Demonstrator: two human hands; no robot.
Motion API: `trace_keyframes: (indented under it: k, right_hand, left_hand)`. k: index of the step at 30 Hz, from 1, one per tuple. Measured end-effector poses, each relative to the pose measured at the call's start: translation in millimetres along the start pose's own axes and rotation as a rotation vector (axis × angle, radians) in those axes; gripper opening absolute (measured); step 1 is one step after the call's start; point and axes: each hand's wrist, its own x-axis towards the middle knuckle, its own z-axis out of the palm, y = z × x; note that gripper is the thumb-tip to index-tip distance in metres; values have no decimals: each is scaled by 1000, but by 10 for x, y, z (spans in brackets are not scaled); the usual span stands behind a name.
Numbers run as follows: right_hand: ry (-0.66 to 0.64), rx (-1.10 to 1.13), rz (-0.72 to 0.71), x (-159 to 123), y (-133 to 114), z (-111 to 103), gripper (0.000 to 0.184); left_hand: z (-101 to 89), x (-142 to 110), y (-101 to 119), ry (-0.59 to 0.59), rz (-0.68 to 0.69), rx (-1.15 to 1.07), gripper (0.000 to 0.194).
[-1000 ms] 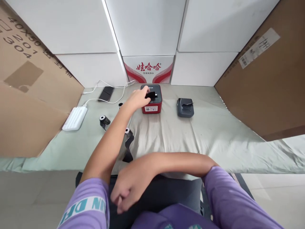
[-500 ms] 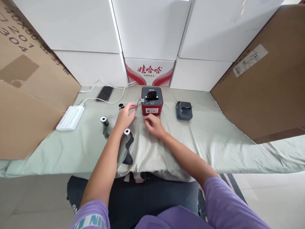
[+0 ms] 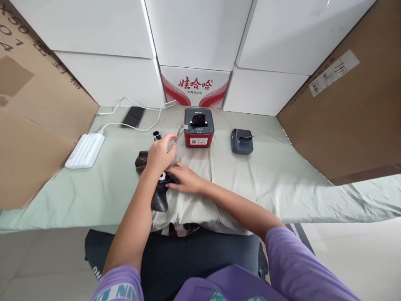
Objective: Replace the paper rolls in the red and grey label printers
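Bracketing a white-cored roll [image 3: 163, 176], near side and left of the red printer [image 3: 199, 134]: that's the right hand [image 3: 186, 179], thumb on one side, fingers on the other. From my end I can't tell how hard they squeeze. Long strip [image 3: 160, 201] of dark material lies against the roll, front-left of the printer, toward the near edge.

Left hand [image 3: 161, 154] is just left of the printer, not touching it; fingers close together, thumb spread off them, nothing I can see in the gap. Right behind it, also left of the printer, a dark roll [image 3: 158, 136] shows its open end; contact I can't confirm. Crumpled dark piece [image 3: 140, 162] pokes out past the wrist, further left of the printer and nearer me.

Printer itself stands on green cloth [image 3: 216, 179], black tab [image 3: 198, 120] sticking up from its top slot. Small grey printer [image 3: 242, 143] to its right, well apart. Phone [image 3: 133, 117] lies left of it, beyond the left hand; white cable [image 3: 122, 124] runs past that to the white power bank [image 3: 85, 151], far left. Red-lettered box [image 3: 195, 98] directly behind the printer, left carton [image 3: 46, 125] and right carton [image 3: 338, 121] well off either side.
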Motion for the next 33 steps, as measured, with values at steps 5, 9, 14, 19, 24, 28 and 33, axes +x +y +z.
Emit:
trace_keyframes:
  k: [5, 9, 14, 19, 24, 28, 33]
  right_hand:
    - [62, 138, -45, 52, 53, 66, 41]
    - [199, 350, 55, 2, 95, -103, 34]
    - [652, 639, 269, -67, 282, -473, 26]
    - [719, 811, 350, -135, 500, -713, 24]
    - [753, 786, 304, -226, 551, -883, 56]
    - [730, 824, 246, -298, 542, -1093, 68]
    - [736, 820, 266, -434, 451, -1426, 56]
  left_hand:
    - [55, -19, 106, 28, 43, -170, 27]
    - [64, -35, 203, 90, 25, -308, 20]
    - [150, 12, 286, 161, -41, -478, 16]
    - [318, 127, 428, 83, -60, -580, 14]
    - [380, 434, 774, 66, -31, -573, 12]
    - [354, 815, 1136, -95, 22, -626, 13]
    - [482, 1078, 1280, -135, 56, -708, 17]
